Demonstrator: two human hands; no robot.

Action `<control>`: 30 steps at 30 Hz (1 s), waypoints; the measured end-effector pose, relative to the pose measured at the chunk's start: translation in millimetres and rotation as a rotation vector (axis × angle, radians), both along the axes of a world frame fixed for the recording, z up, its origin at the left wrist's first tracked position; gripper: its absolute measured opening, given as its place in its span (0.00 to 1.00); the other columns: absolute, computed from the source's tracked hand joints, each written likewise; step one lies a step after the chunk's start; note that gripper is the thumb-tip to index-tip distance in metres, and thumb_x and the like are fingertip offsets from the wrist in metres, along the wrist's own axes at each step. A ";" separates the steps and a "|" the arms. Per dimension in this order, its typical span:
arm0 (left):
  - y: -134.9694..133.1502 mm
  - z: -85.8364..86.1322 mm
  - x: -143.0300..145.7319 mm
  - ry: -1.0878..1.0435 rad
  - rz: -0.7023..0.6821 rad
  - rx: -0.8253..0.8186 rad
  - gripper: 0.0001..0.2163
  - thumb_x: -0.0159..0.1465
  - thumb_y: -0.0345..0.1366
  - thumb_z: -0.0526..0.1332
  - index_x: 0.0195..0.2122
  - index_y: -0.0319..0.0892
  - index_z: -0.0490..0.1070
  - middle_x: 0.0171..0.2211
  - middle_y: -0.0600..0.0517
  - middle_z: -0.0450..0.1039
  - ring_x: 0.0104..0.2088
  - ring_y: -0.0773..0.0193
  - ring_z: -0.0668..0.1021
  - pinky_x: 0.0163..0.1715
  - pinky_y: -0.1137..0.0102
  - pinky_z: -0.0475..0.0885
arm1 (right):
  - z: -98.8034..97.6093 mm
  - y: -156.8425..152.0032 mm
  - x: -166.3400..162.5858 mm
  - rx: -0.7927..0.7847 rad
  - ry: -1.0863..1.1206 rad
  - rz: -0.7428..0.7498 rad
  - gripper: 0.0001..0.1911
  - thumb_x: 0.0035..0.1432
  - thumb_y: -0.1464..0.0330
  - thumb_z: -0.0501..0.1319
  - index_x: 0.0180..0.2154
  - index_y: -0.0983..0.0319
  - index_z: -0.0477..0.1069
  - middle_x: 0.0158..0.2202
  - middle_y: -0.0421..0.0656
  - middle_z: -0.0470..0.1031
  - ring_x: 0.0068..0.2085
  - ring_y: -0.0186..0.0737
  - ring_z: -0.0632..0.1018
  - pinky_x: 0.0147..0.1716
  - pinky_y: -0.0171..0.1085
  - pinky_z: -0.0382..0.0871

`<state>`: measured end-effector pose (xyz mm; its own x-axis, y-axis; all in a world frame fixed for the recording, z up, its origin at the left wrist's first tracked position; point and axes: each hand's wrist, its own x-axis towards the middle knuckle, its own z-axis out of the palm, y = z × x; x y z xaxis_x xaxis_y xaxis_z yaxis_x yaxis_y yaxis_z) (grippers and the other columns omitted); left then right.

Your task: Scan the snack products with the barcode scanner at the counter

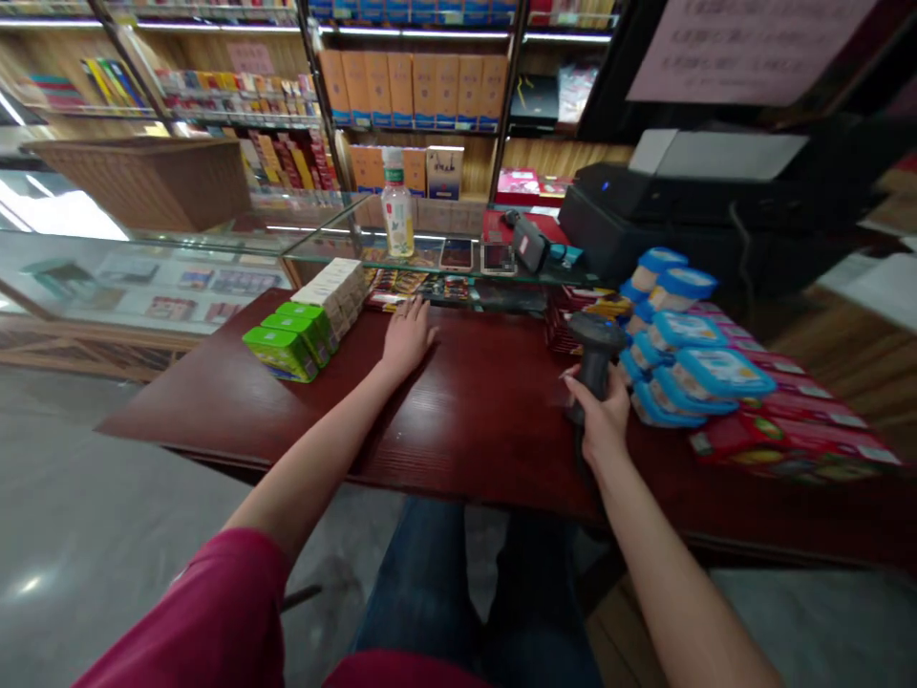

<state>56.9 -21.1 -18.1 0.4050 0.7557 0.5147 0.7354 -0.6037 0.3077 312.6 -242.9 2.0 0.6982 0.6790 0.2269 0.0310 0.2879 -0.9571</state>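
My right hand [606, 406] is wrapped round the handle of a black barcode scanner [596, 339], held upright above the right part of the dark red table [473, 411]. My left hand [408, 334] lies flat near the table's far edge, fingers stretched forward, touching or almost touching some small packets [391, 298]. Left of it stand green boxes [290, 339] in a row with white boxes [333, 287]. Just right of the scanner is a stack of blue-lidded tubs [688, 334], and behind it lie dark red packs [563, 320].
A glass display counter [358, 234] adjoins the table's far side, bearing a drink bottle [397, 205], a phone [457, 254] and a small black device [530, 244]. Red boxes [795, 440] lie at the right. A black printer [645, 196] and a woven basket [150, 182] stand farther back.
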 end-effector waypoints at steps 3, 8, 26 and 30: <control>-29.6 12.6 74.3 0.041 -0.346 0.064 0.31 0.69 0.31 0.62 0.72 0.34 0.59 0.74 0.36 0.58 0.76 0.52 0.60 0.75 0.59 0.55 | -11.2 -2.5 15.0 0.035 -0.035 -0.139 0.31 0.40 0.62 0.77 0.46 0.56 0.69 0.35 0.36 0.72 0.35 0.35 0.74 0.37 0.36 0.74; -63.7 27.9 200.6 0.031 -0.568 0.089 0.30 0.70 0.29 0.59 0.73 0.32 0.57 0.75 0.37 0.56 0.77 0.55 0.56 0.76 0.59 0.55 | -21.0 -12.5 22.7 -0.025 -0.001 -0.122 0.29 0.42 0.63 0.74 0.45 0.56 0.66 0.34 0.35 0.70 0.32 0.35 0.74 0.35 0.37 0.75; -31.5 -5.5 31.9 -0.973 -0.111 -0.693 0.16 0.68 0.33 0.65 0.56 0.38 0.80 0.47 0.44 0.85 0.44 0.56 0.87 0.48 0.60 0.83 | 6.5 6.0 -15.8 -0.151 -0.033 0.655 0.22 0.49 0.57 0.76 0.38 0.59 0.71 0.27 0.35 0.75 0.17 0.28 0.68 0.13 0.31 0.61; -18.5 -8.5 16.4 -1.067 -0.005 -0.518 0.16 0.68 0.33 0.65 0.56 0.38 0.80 0.52 0.44 0.84 0.51 0.55 0.85 0.54 0.60 0.80 | 8.4 36.8 -49.2 -0.127 -0.089 0.740 0.24 0.46 0.57 0.77 0.41 0.60 0.72 0.30 0.36 0.77 0.17 0.28 0.69 0.14 0.32 0.61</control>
<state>73.3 -39.6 -26.6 -0.0400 0.9730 0.2275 -0.0427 -0.2291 0.9725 263.4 -206.1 10.4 0.0325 0.9882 0.1494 -0.0492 0.1509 -0.9873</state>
